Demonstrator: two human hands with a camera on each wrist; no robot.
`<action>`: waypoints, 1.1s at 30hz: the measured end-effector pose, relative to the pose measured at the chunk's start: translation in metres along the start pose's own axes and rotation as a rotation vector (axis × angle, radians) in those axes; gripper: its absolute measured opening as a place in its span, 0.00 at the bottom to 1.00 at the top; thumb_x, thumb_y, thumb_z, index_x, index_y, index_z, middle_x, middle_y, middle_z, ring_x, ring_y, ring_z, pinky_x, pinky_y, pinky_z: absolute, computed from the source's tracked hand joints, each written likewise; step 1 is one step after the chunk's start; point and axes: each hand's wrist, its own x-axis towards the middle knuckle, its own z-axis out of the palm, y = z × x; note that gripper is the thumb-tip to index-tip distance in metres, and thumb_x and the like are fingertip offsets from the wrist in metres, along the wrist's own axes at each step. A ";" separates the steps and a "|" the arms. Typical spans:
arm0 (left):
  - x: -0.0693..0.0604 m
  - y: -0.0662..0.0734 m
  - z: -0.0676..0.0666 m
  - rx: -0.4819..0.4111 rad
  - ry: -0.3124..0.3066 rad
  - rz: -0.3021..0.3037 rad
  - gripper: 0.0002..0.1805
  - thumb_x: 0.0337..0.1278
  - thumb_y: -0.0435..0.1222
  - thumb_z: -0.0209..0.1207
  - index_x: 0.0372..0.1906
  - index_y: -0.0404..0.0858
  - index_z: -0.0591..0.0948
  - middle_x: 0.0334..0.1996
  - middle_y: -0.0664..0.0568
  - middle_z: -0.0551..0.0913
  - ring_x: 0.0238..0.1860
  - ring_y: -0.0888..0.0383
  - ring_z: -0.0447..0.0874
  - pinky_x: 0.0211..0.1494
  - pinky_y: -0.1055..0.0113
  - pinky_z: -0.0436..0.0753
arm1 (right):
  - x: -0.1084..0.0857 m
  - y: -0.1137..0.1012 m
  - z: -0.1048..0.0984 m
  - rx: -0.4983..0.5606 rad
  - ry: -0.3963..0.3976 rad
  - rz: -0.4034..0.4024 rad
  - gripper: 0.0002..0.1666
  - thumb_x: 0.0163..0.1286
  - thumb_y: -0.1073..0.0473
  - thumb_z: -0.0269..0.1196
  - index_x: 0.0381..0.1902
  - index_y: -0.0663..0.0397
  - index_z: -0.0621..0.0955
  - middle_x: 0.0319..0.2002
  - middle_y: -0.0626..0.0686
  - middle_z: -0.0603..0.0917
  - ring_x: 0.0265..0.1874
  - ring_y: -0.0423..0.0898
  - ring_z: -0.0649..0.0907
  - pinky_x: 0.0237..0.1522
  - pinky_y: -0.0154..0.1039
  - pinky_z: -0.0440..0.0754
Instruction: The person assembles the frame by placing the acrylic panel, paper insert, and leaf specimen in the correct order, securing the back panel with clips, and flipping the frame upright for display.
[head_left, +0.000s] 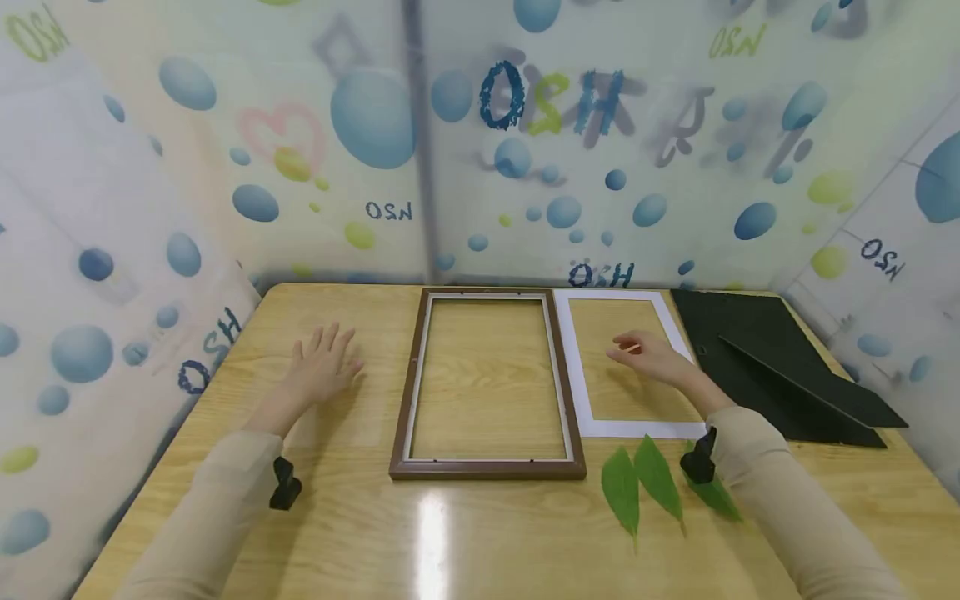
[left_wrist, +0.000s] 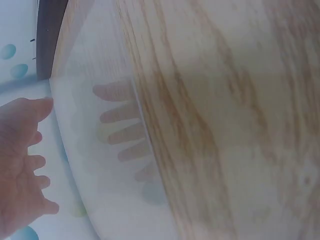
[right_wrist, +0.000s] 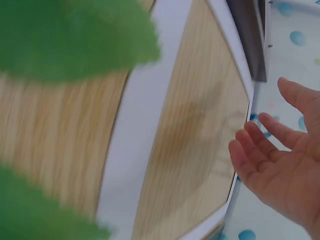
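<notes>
**Two empty hands over the frame parts**

Nothing is gripped: the right hand, fingers loosely bent, hovers over the white mat; the left hand, fingers spread, hangs left of the brown frame. A clear sheet may lie beneath the left; reflections make that hard to judge.

The dark strap on the right wrist overhangs one of three green leaves; a low sweep could drag or crease them. The mat looks thin and flat, lying right beside the frame, so a careless brush might skew it. Farther right lies the black backing board.
</notes>
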 end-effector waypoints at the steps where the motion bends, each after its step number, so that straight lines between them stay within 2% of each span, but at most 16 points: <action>1: 0.000 -0.001 0.000 0.000 0.004 -0.003 0.34 0.67 0.46 0.43 0.69 0.30 0.50 0.69 0.28 0.41 0.68 0.29 0.36 0.63 0.28 0.38 | 0.002 -0.003 0.000 0.026 -0.012 0.020 0.33 0.69 0.50 0.52 0.60 0.73 0.65 0.57 0.73 0.69 0.54 0.65 0.72 0.54 0.55 0.74; 6: -0.001 -0.007 -0.001 0.006 0.011 -0.019 0.34 0.65 0.44 0.47 0.67 0.28 0.54 0.68 0.29 0.46 0.67 0.30 0.41 0.63 0.29 0.42 | 0.010 -0.017 0.008 0.175 -0.080 0.123 0.33 0.69 0.49 0.52 0.62 0.70 0.65 0.58 0.69 0.70 0.51 0.59 0.76 0.51 0.47 0.78; 12: -0.003 -0.016 -0.001 -0.004 0.026 -0.061 0.35 0.63 0.44 0.49 0.66 0.27 0.54 0.67 0.27 0.48 0.66 0.29 0.45 0.63 0.29 0.46 | 0.022 -0.029 0.019 0.323 -0.102 0.184 0.33 0.67 0.51 0.55 0.61 0.71 0.65 0.57 0.69 0.72 0.51 0.56 0.78 0.50 0.44 0.80; 16: -0.005 -0.021 -0.002 -0.033 0.035 -0.083 0.35 0.62 0.43 0.50 0.66 0.25 0.55 0.66 0.26 0.48 0.64 0.27 0.46 0.62 0.29 0.47 | 0.028 -0.036 0.025 0.365 -0.098 0.192 0.33 0.66 0.53 0.57 0.60 0.71 0.66 0.55 0.69 0.73 0.48 0.53 0.80 0.45 0.41 0.82; 21: -0.007 -0.024 -0.004 -0.055 0.048 -0.085 0.35 0.62 0.42 0.49 0.65 0.23 0.55 0.65 0.23 0.48 0.62 0.24 0.47 0.61 0.29 0.49 | 0.033 -0.041 0.030 0.399 -0.081 0.219 0.31 0.65 0.55 0.58 0.59 0.72 0.67 0.53 0.69 0.74 0.38 0.44 0.82 0.41 0.39 0.84; 25: -0.008 -0.027 -0.007 -0.072 0.045 -0.108 0.36 0.62 0.43 0.49 0.65 0.22 0.54 0.65 0.23 0.47 0.62 0.24 0.46 0.62 0.30 0.49 | 0.036 -0.044 0.034 0.429 -0.066 0.245 0.31 0.64 0.57 0.59 0.58 0.74 0.67 0.51 0.69 0.75 0.32 0.40 0.82 0.39 0.38 0.84; 33: -0.013 -0.040 -0.017 -0.111 0.020 -0.178 0.38 0.61 0.43 0.49 0.64 0.19 0.51 0.63 0.19 0.46 0.61 0.23 0.45 0.61 0.31 0.52 | 0.041 -0.051 0.043 0.472 -0.043 0.274 0.29 0.62 0.61 0.60 0.56 0.77 0.68 0.50 0.68 0.75 0.34 0.42 0.81 0.40 0.39 0.84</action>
